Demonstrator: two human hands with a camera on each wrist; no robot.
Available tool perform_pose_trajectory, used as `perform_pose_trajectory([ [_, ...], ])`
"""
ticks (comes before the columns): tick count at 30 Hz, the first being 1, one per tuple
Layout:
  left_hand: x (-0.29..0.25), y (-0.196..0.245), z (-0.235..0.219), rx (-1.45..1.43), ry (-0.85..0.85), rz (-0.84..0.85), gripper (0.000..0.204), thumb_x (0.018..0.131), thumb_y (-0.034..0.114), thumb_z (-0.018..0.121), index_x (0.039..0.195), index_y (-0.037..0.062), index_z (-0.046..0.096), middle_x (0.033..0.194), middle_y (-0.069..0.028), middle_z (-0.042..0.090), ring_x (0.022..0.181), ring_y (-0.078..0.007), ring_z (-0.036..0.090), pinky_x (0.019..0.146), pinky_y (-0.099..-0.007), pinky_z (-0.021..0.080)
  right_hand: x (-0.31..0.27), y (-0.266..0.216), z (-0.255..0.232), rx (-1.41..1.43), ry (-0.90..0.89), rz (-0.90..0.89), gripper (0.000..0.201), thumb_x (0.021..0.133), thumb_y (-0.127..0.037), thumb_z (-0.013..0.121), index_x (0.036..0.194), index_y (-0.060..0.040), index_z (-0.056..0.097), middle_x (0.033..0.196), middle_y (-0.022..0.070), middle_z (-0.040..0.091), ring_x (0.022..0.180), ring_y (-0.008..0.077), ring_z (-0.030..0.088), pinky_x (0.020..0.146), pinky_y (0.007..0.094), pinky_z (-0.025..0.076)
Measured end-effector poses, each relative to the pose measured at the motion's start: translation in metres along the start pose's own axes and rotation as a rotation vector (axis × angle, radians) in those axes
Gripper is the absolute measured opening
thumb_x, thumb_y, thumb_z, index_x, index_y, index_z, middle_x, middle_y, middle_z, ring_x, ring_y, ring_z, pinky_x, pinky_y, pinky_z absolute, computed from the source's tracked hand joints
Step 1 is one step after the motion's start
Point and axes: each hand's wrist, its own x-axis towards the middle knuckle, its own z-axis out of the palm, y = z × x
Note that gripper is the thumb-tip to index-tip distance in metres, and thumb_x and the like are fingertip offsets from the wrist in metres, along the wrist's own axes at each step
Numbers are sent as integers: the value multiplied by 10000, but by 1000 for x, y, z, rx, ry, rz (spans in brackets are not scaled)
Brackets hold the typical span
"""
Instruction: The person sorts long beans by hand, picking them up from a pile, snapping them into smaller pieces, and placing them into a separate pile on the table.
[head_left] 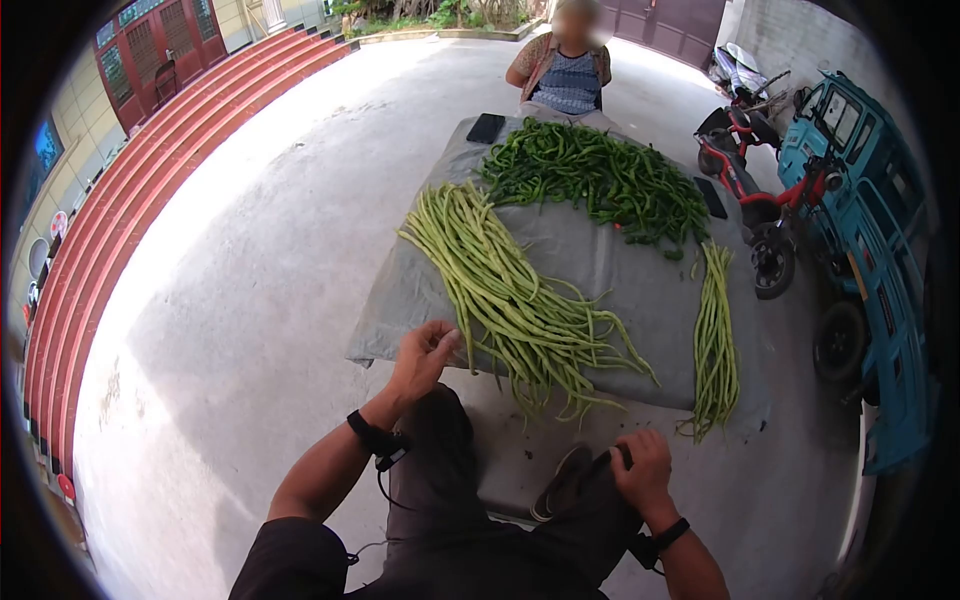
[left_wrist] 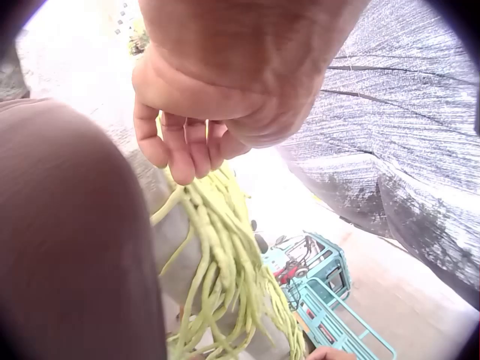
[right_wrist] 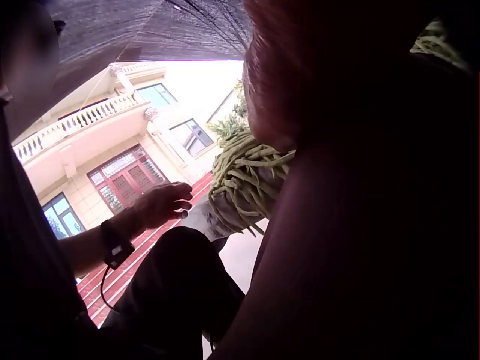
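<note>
A big heap of pale green long beans (head_left: 505, 290) lies on a grey cloth (head_left: 610, 265) spread over a low table. My left hand (head_left: 425, 350) hovers at the near ends of these beans. Its fingers (left_wrist: 180, 150) are loosely curled just above the long beans (left_wrist: 217, 255), and I see no bean inside them. The right wrist view also shows this left hand (right_wrist: 161, 202). My right hand (head_left: 640, 468) sits on my right knee. Its fingers and thumb are curled on the dark trouser cloth (head_left: 590, 510).
A dark green pile of peppers (head_left: 600, 180) covers the far end, and a smaller bean bundle (head_left: 715, 340) lies at the right. Two black phones (head_left: 486, 128) (head_left: 711, 198) lie on the cloth. A person (head_left: 568, 70) sits opposite. A red scooter (head_left: 745, 190) and a blue cart (head_left: 860, 250) stand at the right.
</note>
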Motion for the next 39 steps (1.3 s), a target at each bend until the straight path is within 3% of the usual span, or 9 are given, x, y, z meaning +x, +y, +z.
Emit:
perform_pose_trajectory([
  [1,18,16,-2,17,29,15,210,1048,198,653,1033,-8,694,840,-27,706,759,-94,647,685,-280,529,-1,2,0,-2,-2,1,158,825,-120,772,917,-75,652,894,118,611,898,358,595,805,473,467],
  [3,60,31,-4,-12,88,81,211,1032,205,661,1010,-3,686,839,-47,713,735,-116,671,673,-305,538,-2,5,1,-6,-3,1,154,823,-117,770,905,-75,646,894,118,609,897,356,594,808,471,467],
  [8,158,45,-8,507,263,227,321,954,328,721,1018,15,697,887,-165,748,872,-326,738,780,-439,557,-1,6,-2,-20,-8,6,144,820,-104,762,887,-74,638,889,117,606,893,355,592,806,472,463],
  [12,207,38,0,643,287,110,471,897,472,766,1014,21,698,978,-218,754,957,-420,723,837,-503,547,-3,10,-3,-23,-1,15,133,816,-92,754,877,-72,638,884,117,603,880,357,587,794,473,461],
  [18,231,51,13,840,214,-200,613,848,553,806,1078,-10,726,1055,-237,762,1007,-406,738,855,-504,567,-4,17,-4,-15,-9,37,121,802,-78,749,859,-75,643,879,113,604,862,359,585,779,470,463],
  [27,255,57,19,887,135,-273,439,757,318,778,1031,-24,782,1061,-242,778,1023,-397,760,881,-475,589,-2,17,-3,12,-18,56,117,808,-83,748,858,-73,642,865,112,597,851,356,585,766,468,462],
  [33,265,48,10,752,100,-277,425,756,305,760,1014,-32,784,1035,-247,778,1000,-409,760,878,-461,584,-4,18,-3,14,-5,71,121,810,-88,747,864,-75,639,864,110,594,847,354,583,766,472,464],
  [36,260,48,-1,593,107,-207,423,753,290,760,969,-74,764,955,-242,773,933,-346,774,837,-441,587,-5,19,-5,17,-2,70,121,812,-86,744,866,-75,637,864,109,593,850,352,583,766,472,464],
  [39,253,58,2,506,212,-338,285,764,203,757,862,-65,753,827,-176,743,782,-232,734,677,-383,564,-7,19,-6,1,-8,83,120,814,-86,743,867,-75,637,865,108,592,851,351,582,766,471,464],
])
